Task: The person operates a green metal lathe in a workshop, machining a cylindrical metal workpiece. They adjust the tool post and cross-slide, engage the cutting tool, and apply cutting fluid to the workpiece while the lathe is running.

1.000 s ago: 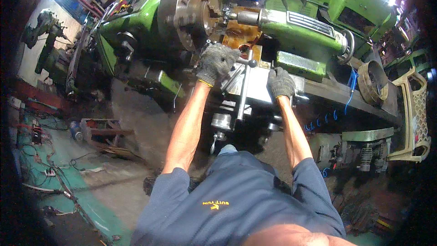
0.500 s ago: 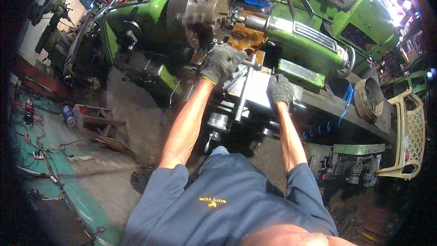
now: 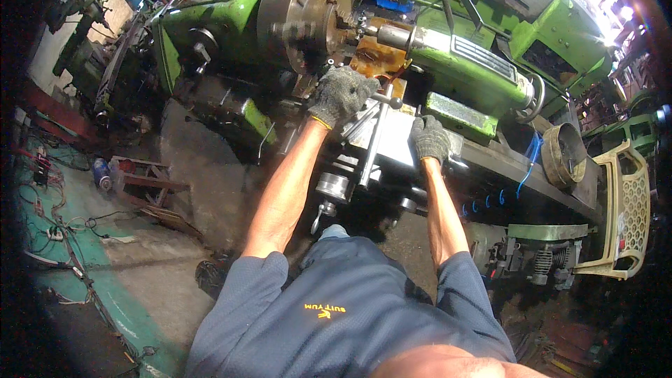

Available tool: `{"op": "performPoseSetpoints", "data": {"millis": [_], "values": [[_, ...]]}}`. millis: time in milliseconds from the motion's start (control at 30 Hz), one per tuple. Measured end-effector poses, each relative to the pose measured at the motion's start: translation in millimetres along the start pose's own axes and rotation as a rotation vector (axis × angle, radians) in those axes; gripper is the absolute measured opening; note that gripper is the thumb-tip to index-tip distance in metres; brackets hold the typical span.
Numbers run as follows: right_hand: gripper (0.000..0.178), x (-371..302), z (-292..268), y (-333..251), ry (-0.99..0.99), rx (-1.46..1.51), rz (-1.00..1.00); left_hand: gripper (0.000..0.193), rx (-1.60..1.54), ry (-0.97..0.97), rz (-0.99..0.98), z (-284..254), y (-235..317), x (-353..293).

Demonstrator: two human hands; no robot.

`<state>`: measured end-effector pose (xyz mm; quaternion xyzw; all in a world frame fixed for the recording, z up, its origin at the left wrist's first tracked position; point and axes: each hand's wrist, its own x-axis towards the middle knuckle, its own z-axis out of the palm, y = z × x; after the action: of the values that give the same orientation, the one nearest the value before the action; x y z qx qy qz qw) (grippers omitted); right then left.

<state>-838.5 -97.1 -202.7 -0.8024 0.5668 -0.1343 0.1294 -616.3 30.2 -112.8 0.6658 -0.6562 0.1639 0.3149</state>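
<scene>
My left hand (image 3: 341, 96), in a grey knitted glove, is closed over the tool post area of a green lathe, just in front of the chuck (image 3: 290, 17). What its fingers hold is hidden under the glove. A bright metal T-handled bar (image 3: 376, 141) slants down beside it. My right hand (image 3: 429, 138), gloved alike, rests at the right part of a pale metal plate (image 3: 397, 133) on the carriage, fingers curled; anything in them is hidden. The chuck's jaws look smeared, as if turning. The tailstock (image 3: 469, 63) faces the chuck, above an amber-stained part (image 3: 378, 57).
A round handwheel (image 3: 332, 185) projects toward my body. Right of the tailstock stand its wheel (image 3: 534, 98), a round metal drum (image 3: 562, 154) and a blue coiled hose (image 3: 533, 157). A cream perforated panel (image 3: 628, 213) leans far right. Cables (image 3: 70, 245) lie on the floor at left.
Both hands keep their places on the lathe. The whole view has shifted slightly. The chuck's jaws are blurred in both frames, and the blur pattern differs.
</scene>
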Motion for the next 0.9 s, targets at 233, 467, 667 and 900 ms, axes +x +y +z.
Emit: {"op": "performPoseSetpoints", "data": {"millis": [233, 467, 667, 900], "values": [[0.041, 0, 1, -1, 0.000, 0.008, -0.015, 0.024, 0.039, 0.013, 0.046, 4, -6, -2], [0.041, 1, 3, 1, 0.029, -0.013, -0.016, 0.024, 0.041, 0.017, 0.042, 1, -1, 0], [0.040, 0, 3, 0, 0.040, -0.015, -0.036, 0.024, 0.079, -0.016, 0.058, 10, -13, -4], [0.040, -1, 0, -2, 0.025, -0.017, -0.028, 0.023, 0.063, -0.007, 0.077, 8, -11, -3]]}}
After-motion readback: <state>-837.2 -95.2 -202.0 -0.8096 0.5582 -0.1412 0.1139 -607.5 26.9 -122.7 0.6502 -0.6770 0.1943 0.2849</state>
